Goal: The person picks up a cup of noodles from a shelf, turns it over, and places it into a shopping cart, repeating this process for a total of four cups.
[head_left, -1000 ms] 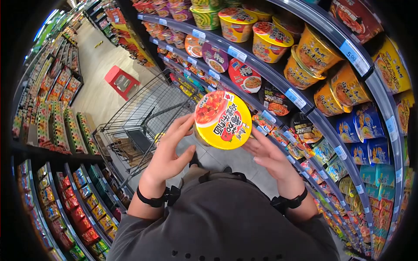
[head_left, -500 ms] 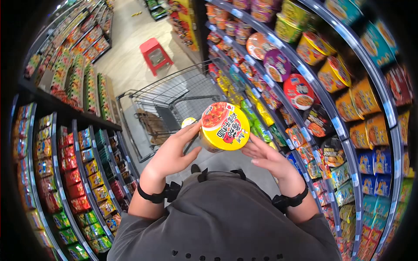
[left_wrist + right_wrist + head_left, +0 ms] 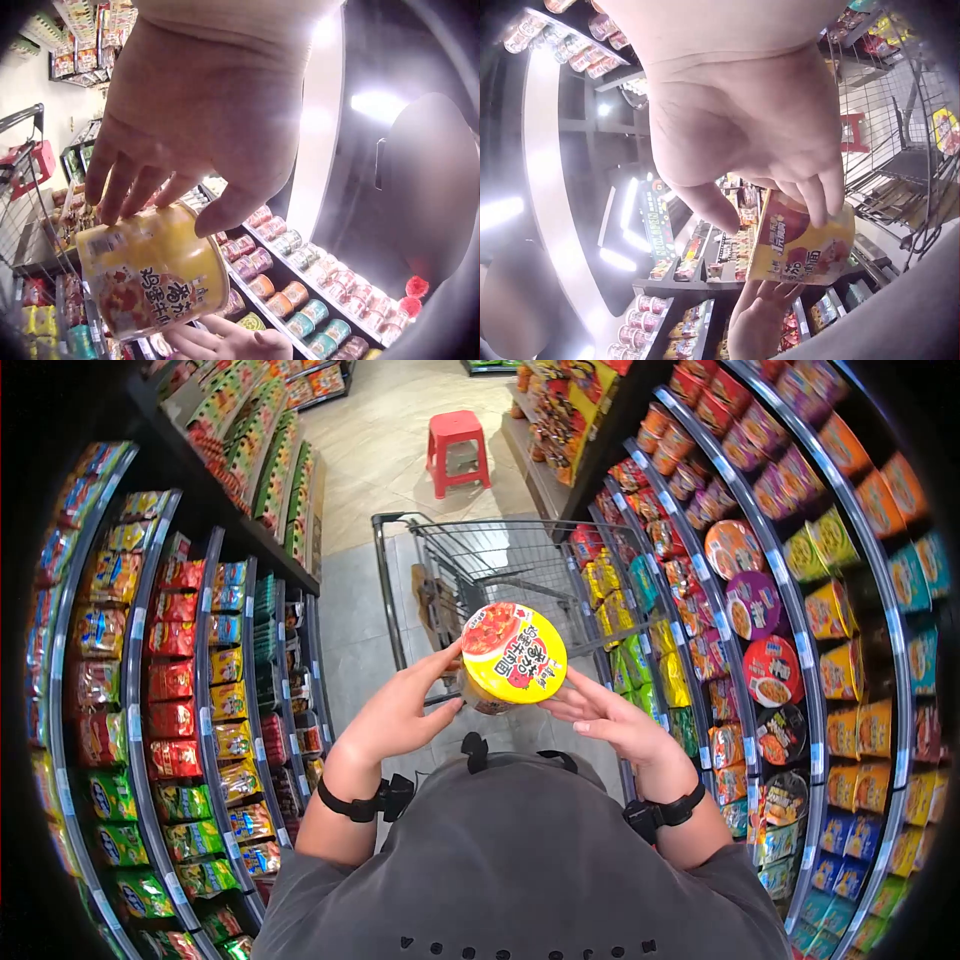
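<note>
A yellow instant noodle tub [image 3: 515,653] with a red food picture on its lid is held up in front of the body, between both hands. My left hand [image 3: 400,705] grips its left side, with the thumb near the lid's rim and the fingers along the wall in the left wrist view. From the other side, my right hand [image 3: 630,725] rests fairly straight fingers against the tub. Its thumb stands off the wall in the right wrist view.
A wire shopping cart [image 3: 510,560] stands ahead, with another yellow-lidded tub [image 3: 946,131] in it. Beyond is a red stool [image 3: 458,455]. Shelves of packets [image 3: 175,690] line the left side, and shelves of noodle tubs [image 3: 772,672] the right.
The view has turned from the right-hand shelves toward the aisle, so cart and stool shift to the right in it. Both hands keep the tub at about the same place before the body.
</note>
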Available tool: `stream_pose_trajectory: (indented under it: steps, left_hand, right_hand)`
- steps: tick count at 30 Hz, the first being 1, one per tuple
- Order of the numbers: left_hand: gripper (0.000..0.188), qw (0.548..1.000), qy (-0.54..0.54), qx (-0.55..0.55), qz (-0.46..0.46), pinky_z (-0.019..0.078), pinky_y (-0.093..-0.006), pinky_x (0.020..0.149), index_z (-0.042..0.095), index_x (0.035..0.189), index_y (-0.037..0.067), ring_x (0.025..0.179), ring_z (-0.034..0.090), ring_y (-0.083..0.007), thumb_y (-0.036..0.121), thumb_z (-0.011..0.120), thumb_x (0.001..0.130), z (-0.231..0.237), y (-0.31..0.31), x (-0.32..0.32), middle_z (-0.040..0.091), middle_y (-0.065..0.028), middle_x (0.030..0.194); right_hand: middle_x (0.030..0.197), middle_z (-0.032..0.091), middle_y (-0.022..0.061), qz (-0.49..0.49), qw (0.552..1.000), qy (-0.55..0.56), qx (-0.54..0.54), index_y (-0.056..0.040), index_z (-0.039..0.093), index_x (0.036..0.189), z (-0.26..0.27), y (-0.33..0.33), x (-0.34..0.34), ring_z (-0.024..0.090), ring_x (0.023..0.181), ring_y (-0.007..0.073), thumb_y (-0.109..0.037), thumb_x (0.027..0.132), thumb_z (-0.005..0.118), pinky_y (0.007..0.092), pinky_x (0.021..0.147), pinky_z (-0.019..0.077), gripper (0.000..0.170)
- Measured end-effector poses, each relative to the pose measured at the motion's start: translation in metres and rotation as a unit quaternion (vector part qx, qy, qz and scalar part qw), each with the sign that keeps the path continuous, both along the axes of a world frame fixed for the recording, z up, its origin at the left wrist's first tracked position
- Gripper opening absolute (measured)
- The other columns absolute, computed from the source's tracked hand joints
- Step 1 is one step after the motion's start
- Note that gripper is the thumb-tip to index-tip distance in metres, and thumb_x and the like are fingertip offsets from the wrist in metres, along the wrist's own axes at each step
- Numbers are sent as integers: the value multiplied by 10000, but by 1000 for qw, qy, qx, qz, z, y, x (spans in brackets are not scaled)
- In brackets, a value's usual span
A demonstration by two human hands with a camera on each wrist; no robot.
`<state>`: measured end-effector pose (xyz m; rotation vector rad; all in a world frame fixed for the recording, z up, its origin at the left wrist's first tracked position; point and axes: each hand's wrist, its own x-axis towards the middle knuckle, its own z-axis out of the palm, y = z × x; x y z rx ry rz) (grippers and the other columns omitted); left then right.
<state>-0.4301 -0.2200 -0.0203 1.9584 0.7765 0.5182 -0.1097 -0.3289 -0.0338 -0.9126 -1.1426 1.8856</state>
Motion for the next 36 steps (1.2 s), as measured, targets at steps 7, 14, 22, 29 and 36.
stream_pose_trajectory:
  steps: [7,14,22,29,36]
  left_hand:
    - [770,995,-36,-89,30,458,-437,1104,341,1594,30,1311,594,-341,36,652,890,-38,22,-41,590,-223,1439]
    - [775,984,-68,-162,37,434,-428,1137,298,1613,37,1329,583,-314,28,633,914,-73,53,-20,575,-213,1461]
    - [712,950,-74,-295,66,443,-390,1135,272,1614,26,1338,566,-271,12,585,975,-112,110,40,554,-218,1469]
    - [456,894,-26,-429,127,476,-356,1081,469,1399,-63,1260,613,-226,58,607,981,-211,156,112,641,-192,1348]
    - [540,889,272,-358,85,517,-417,999,524,1295,-108,1160,677,-398,284,646,945,-321,170,169,686,-300,1196]
  right_hand:
    - [1675,279,199,6,998,-23,-51,-32,53,1659,-13,43,-32,328,1534,313,-115,973,618,446,1251,247,892]
    - [1674,292,156,-9,994,-49,-98,-25,80,1659,-33,77,-15,357,1519,292,-80,984,598,413,1231,278,853]
    - [1652,349,138,-49,990,-37,-129,-41,154,1657,-79,136,34,416,1480,268,-94,984,602,392,1209,317,811]
    - [1574,460,109,-115,954,-4,-278,-33,244,1632,-183,184,77,464,1422,179,-95,1003,576,358,1182,373,714]
    - [1305,619,-43,-128,883,-22,-451,-198,505,1471,-288,206,88,531,1181,79,-166,946,605,276,947,404,536]
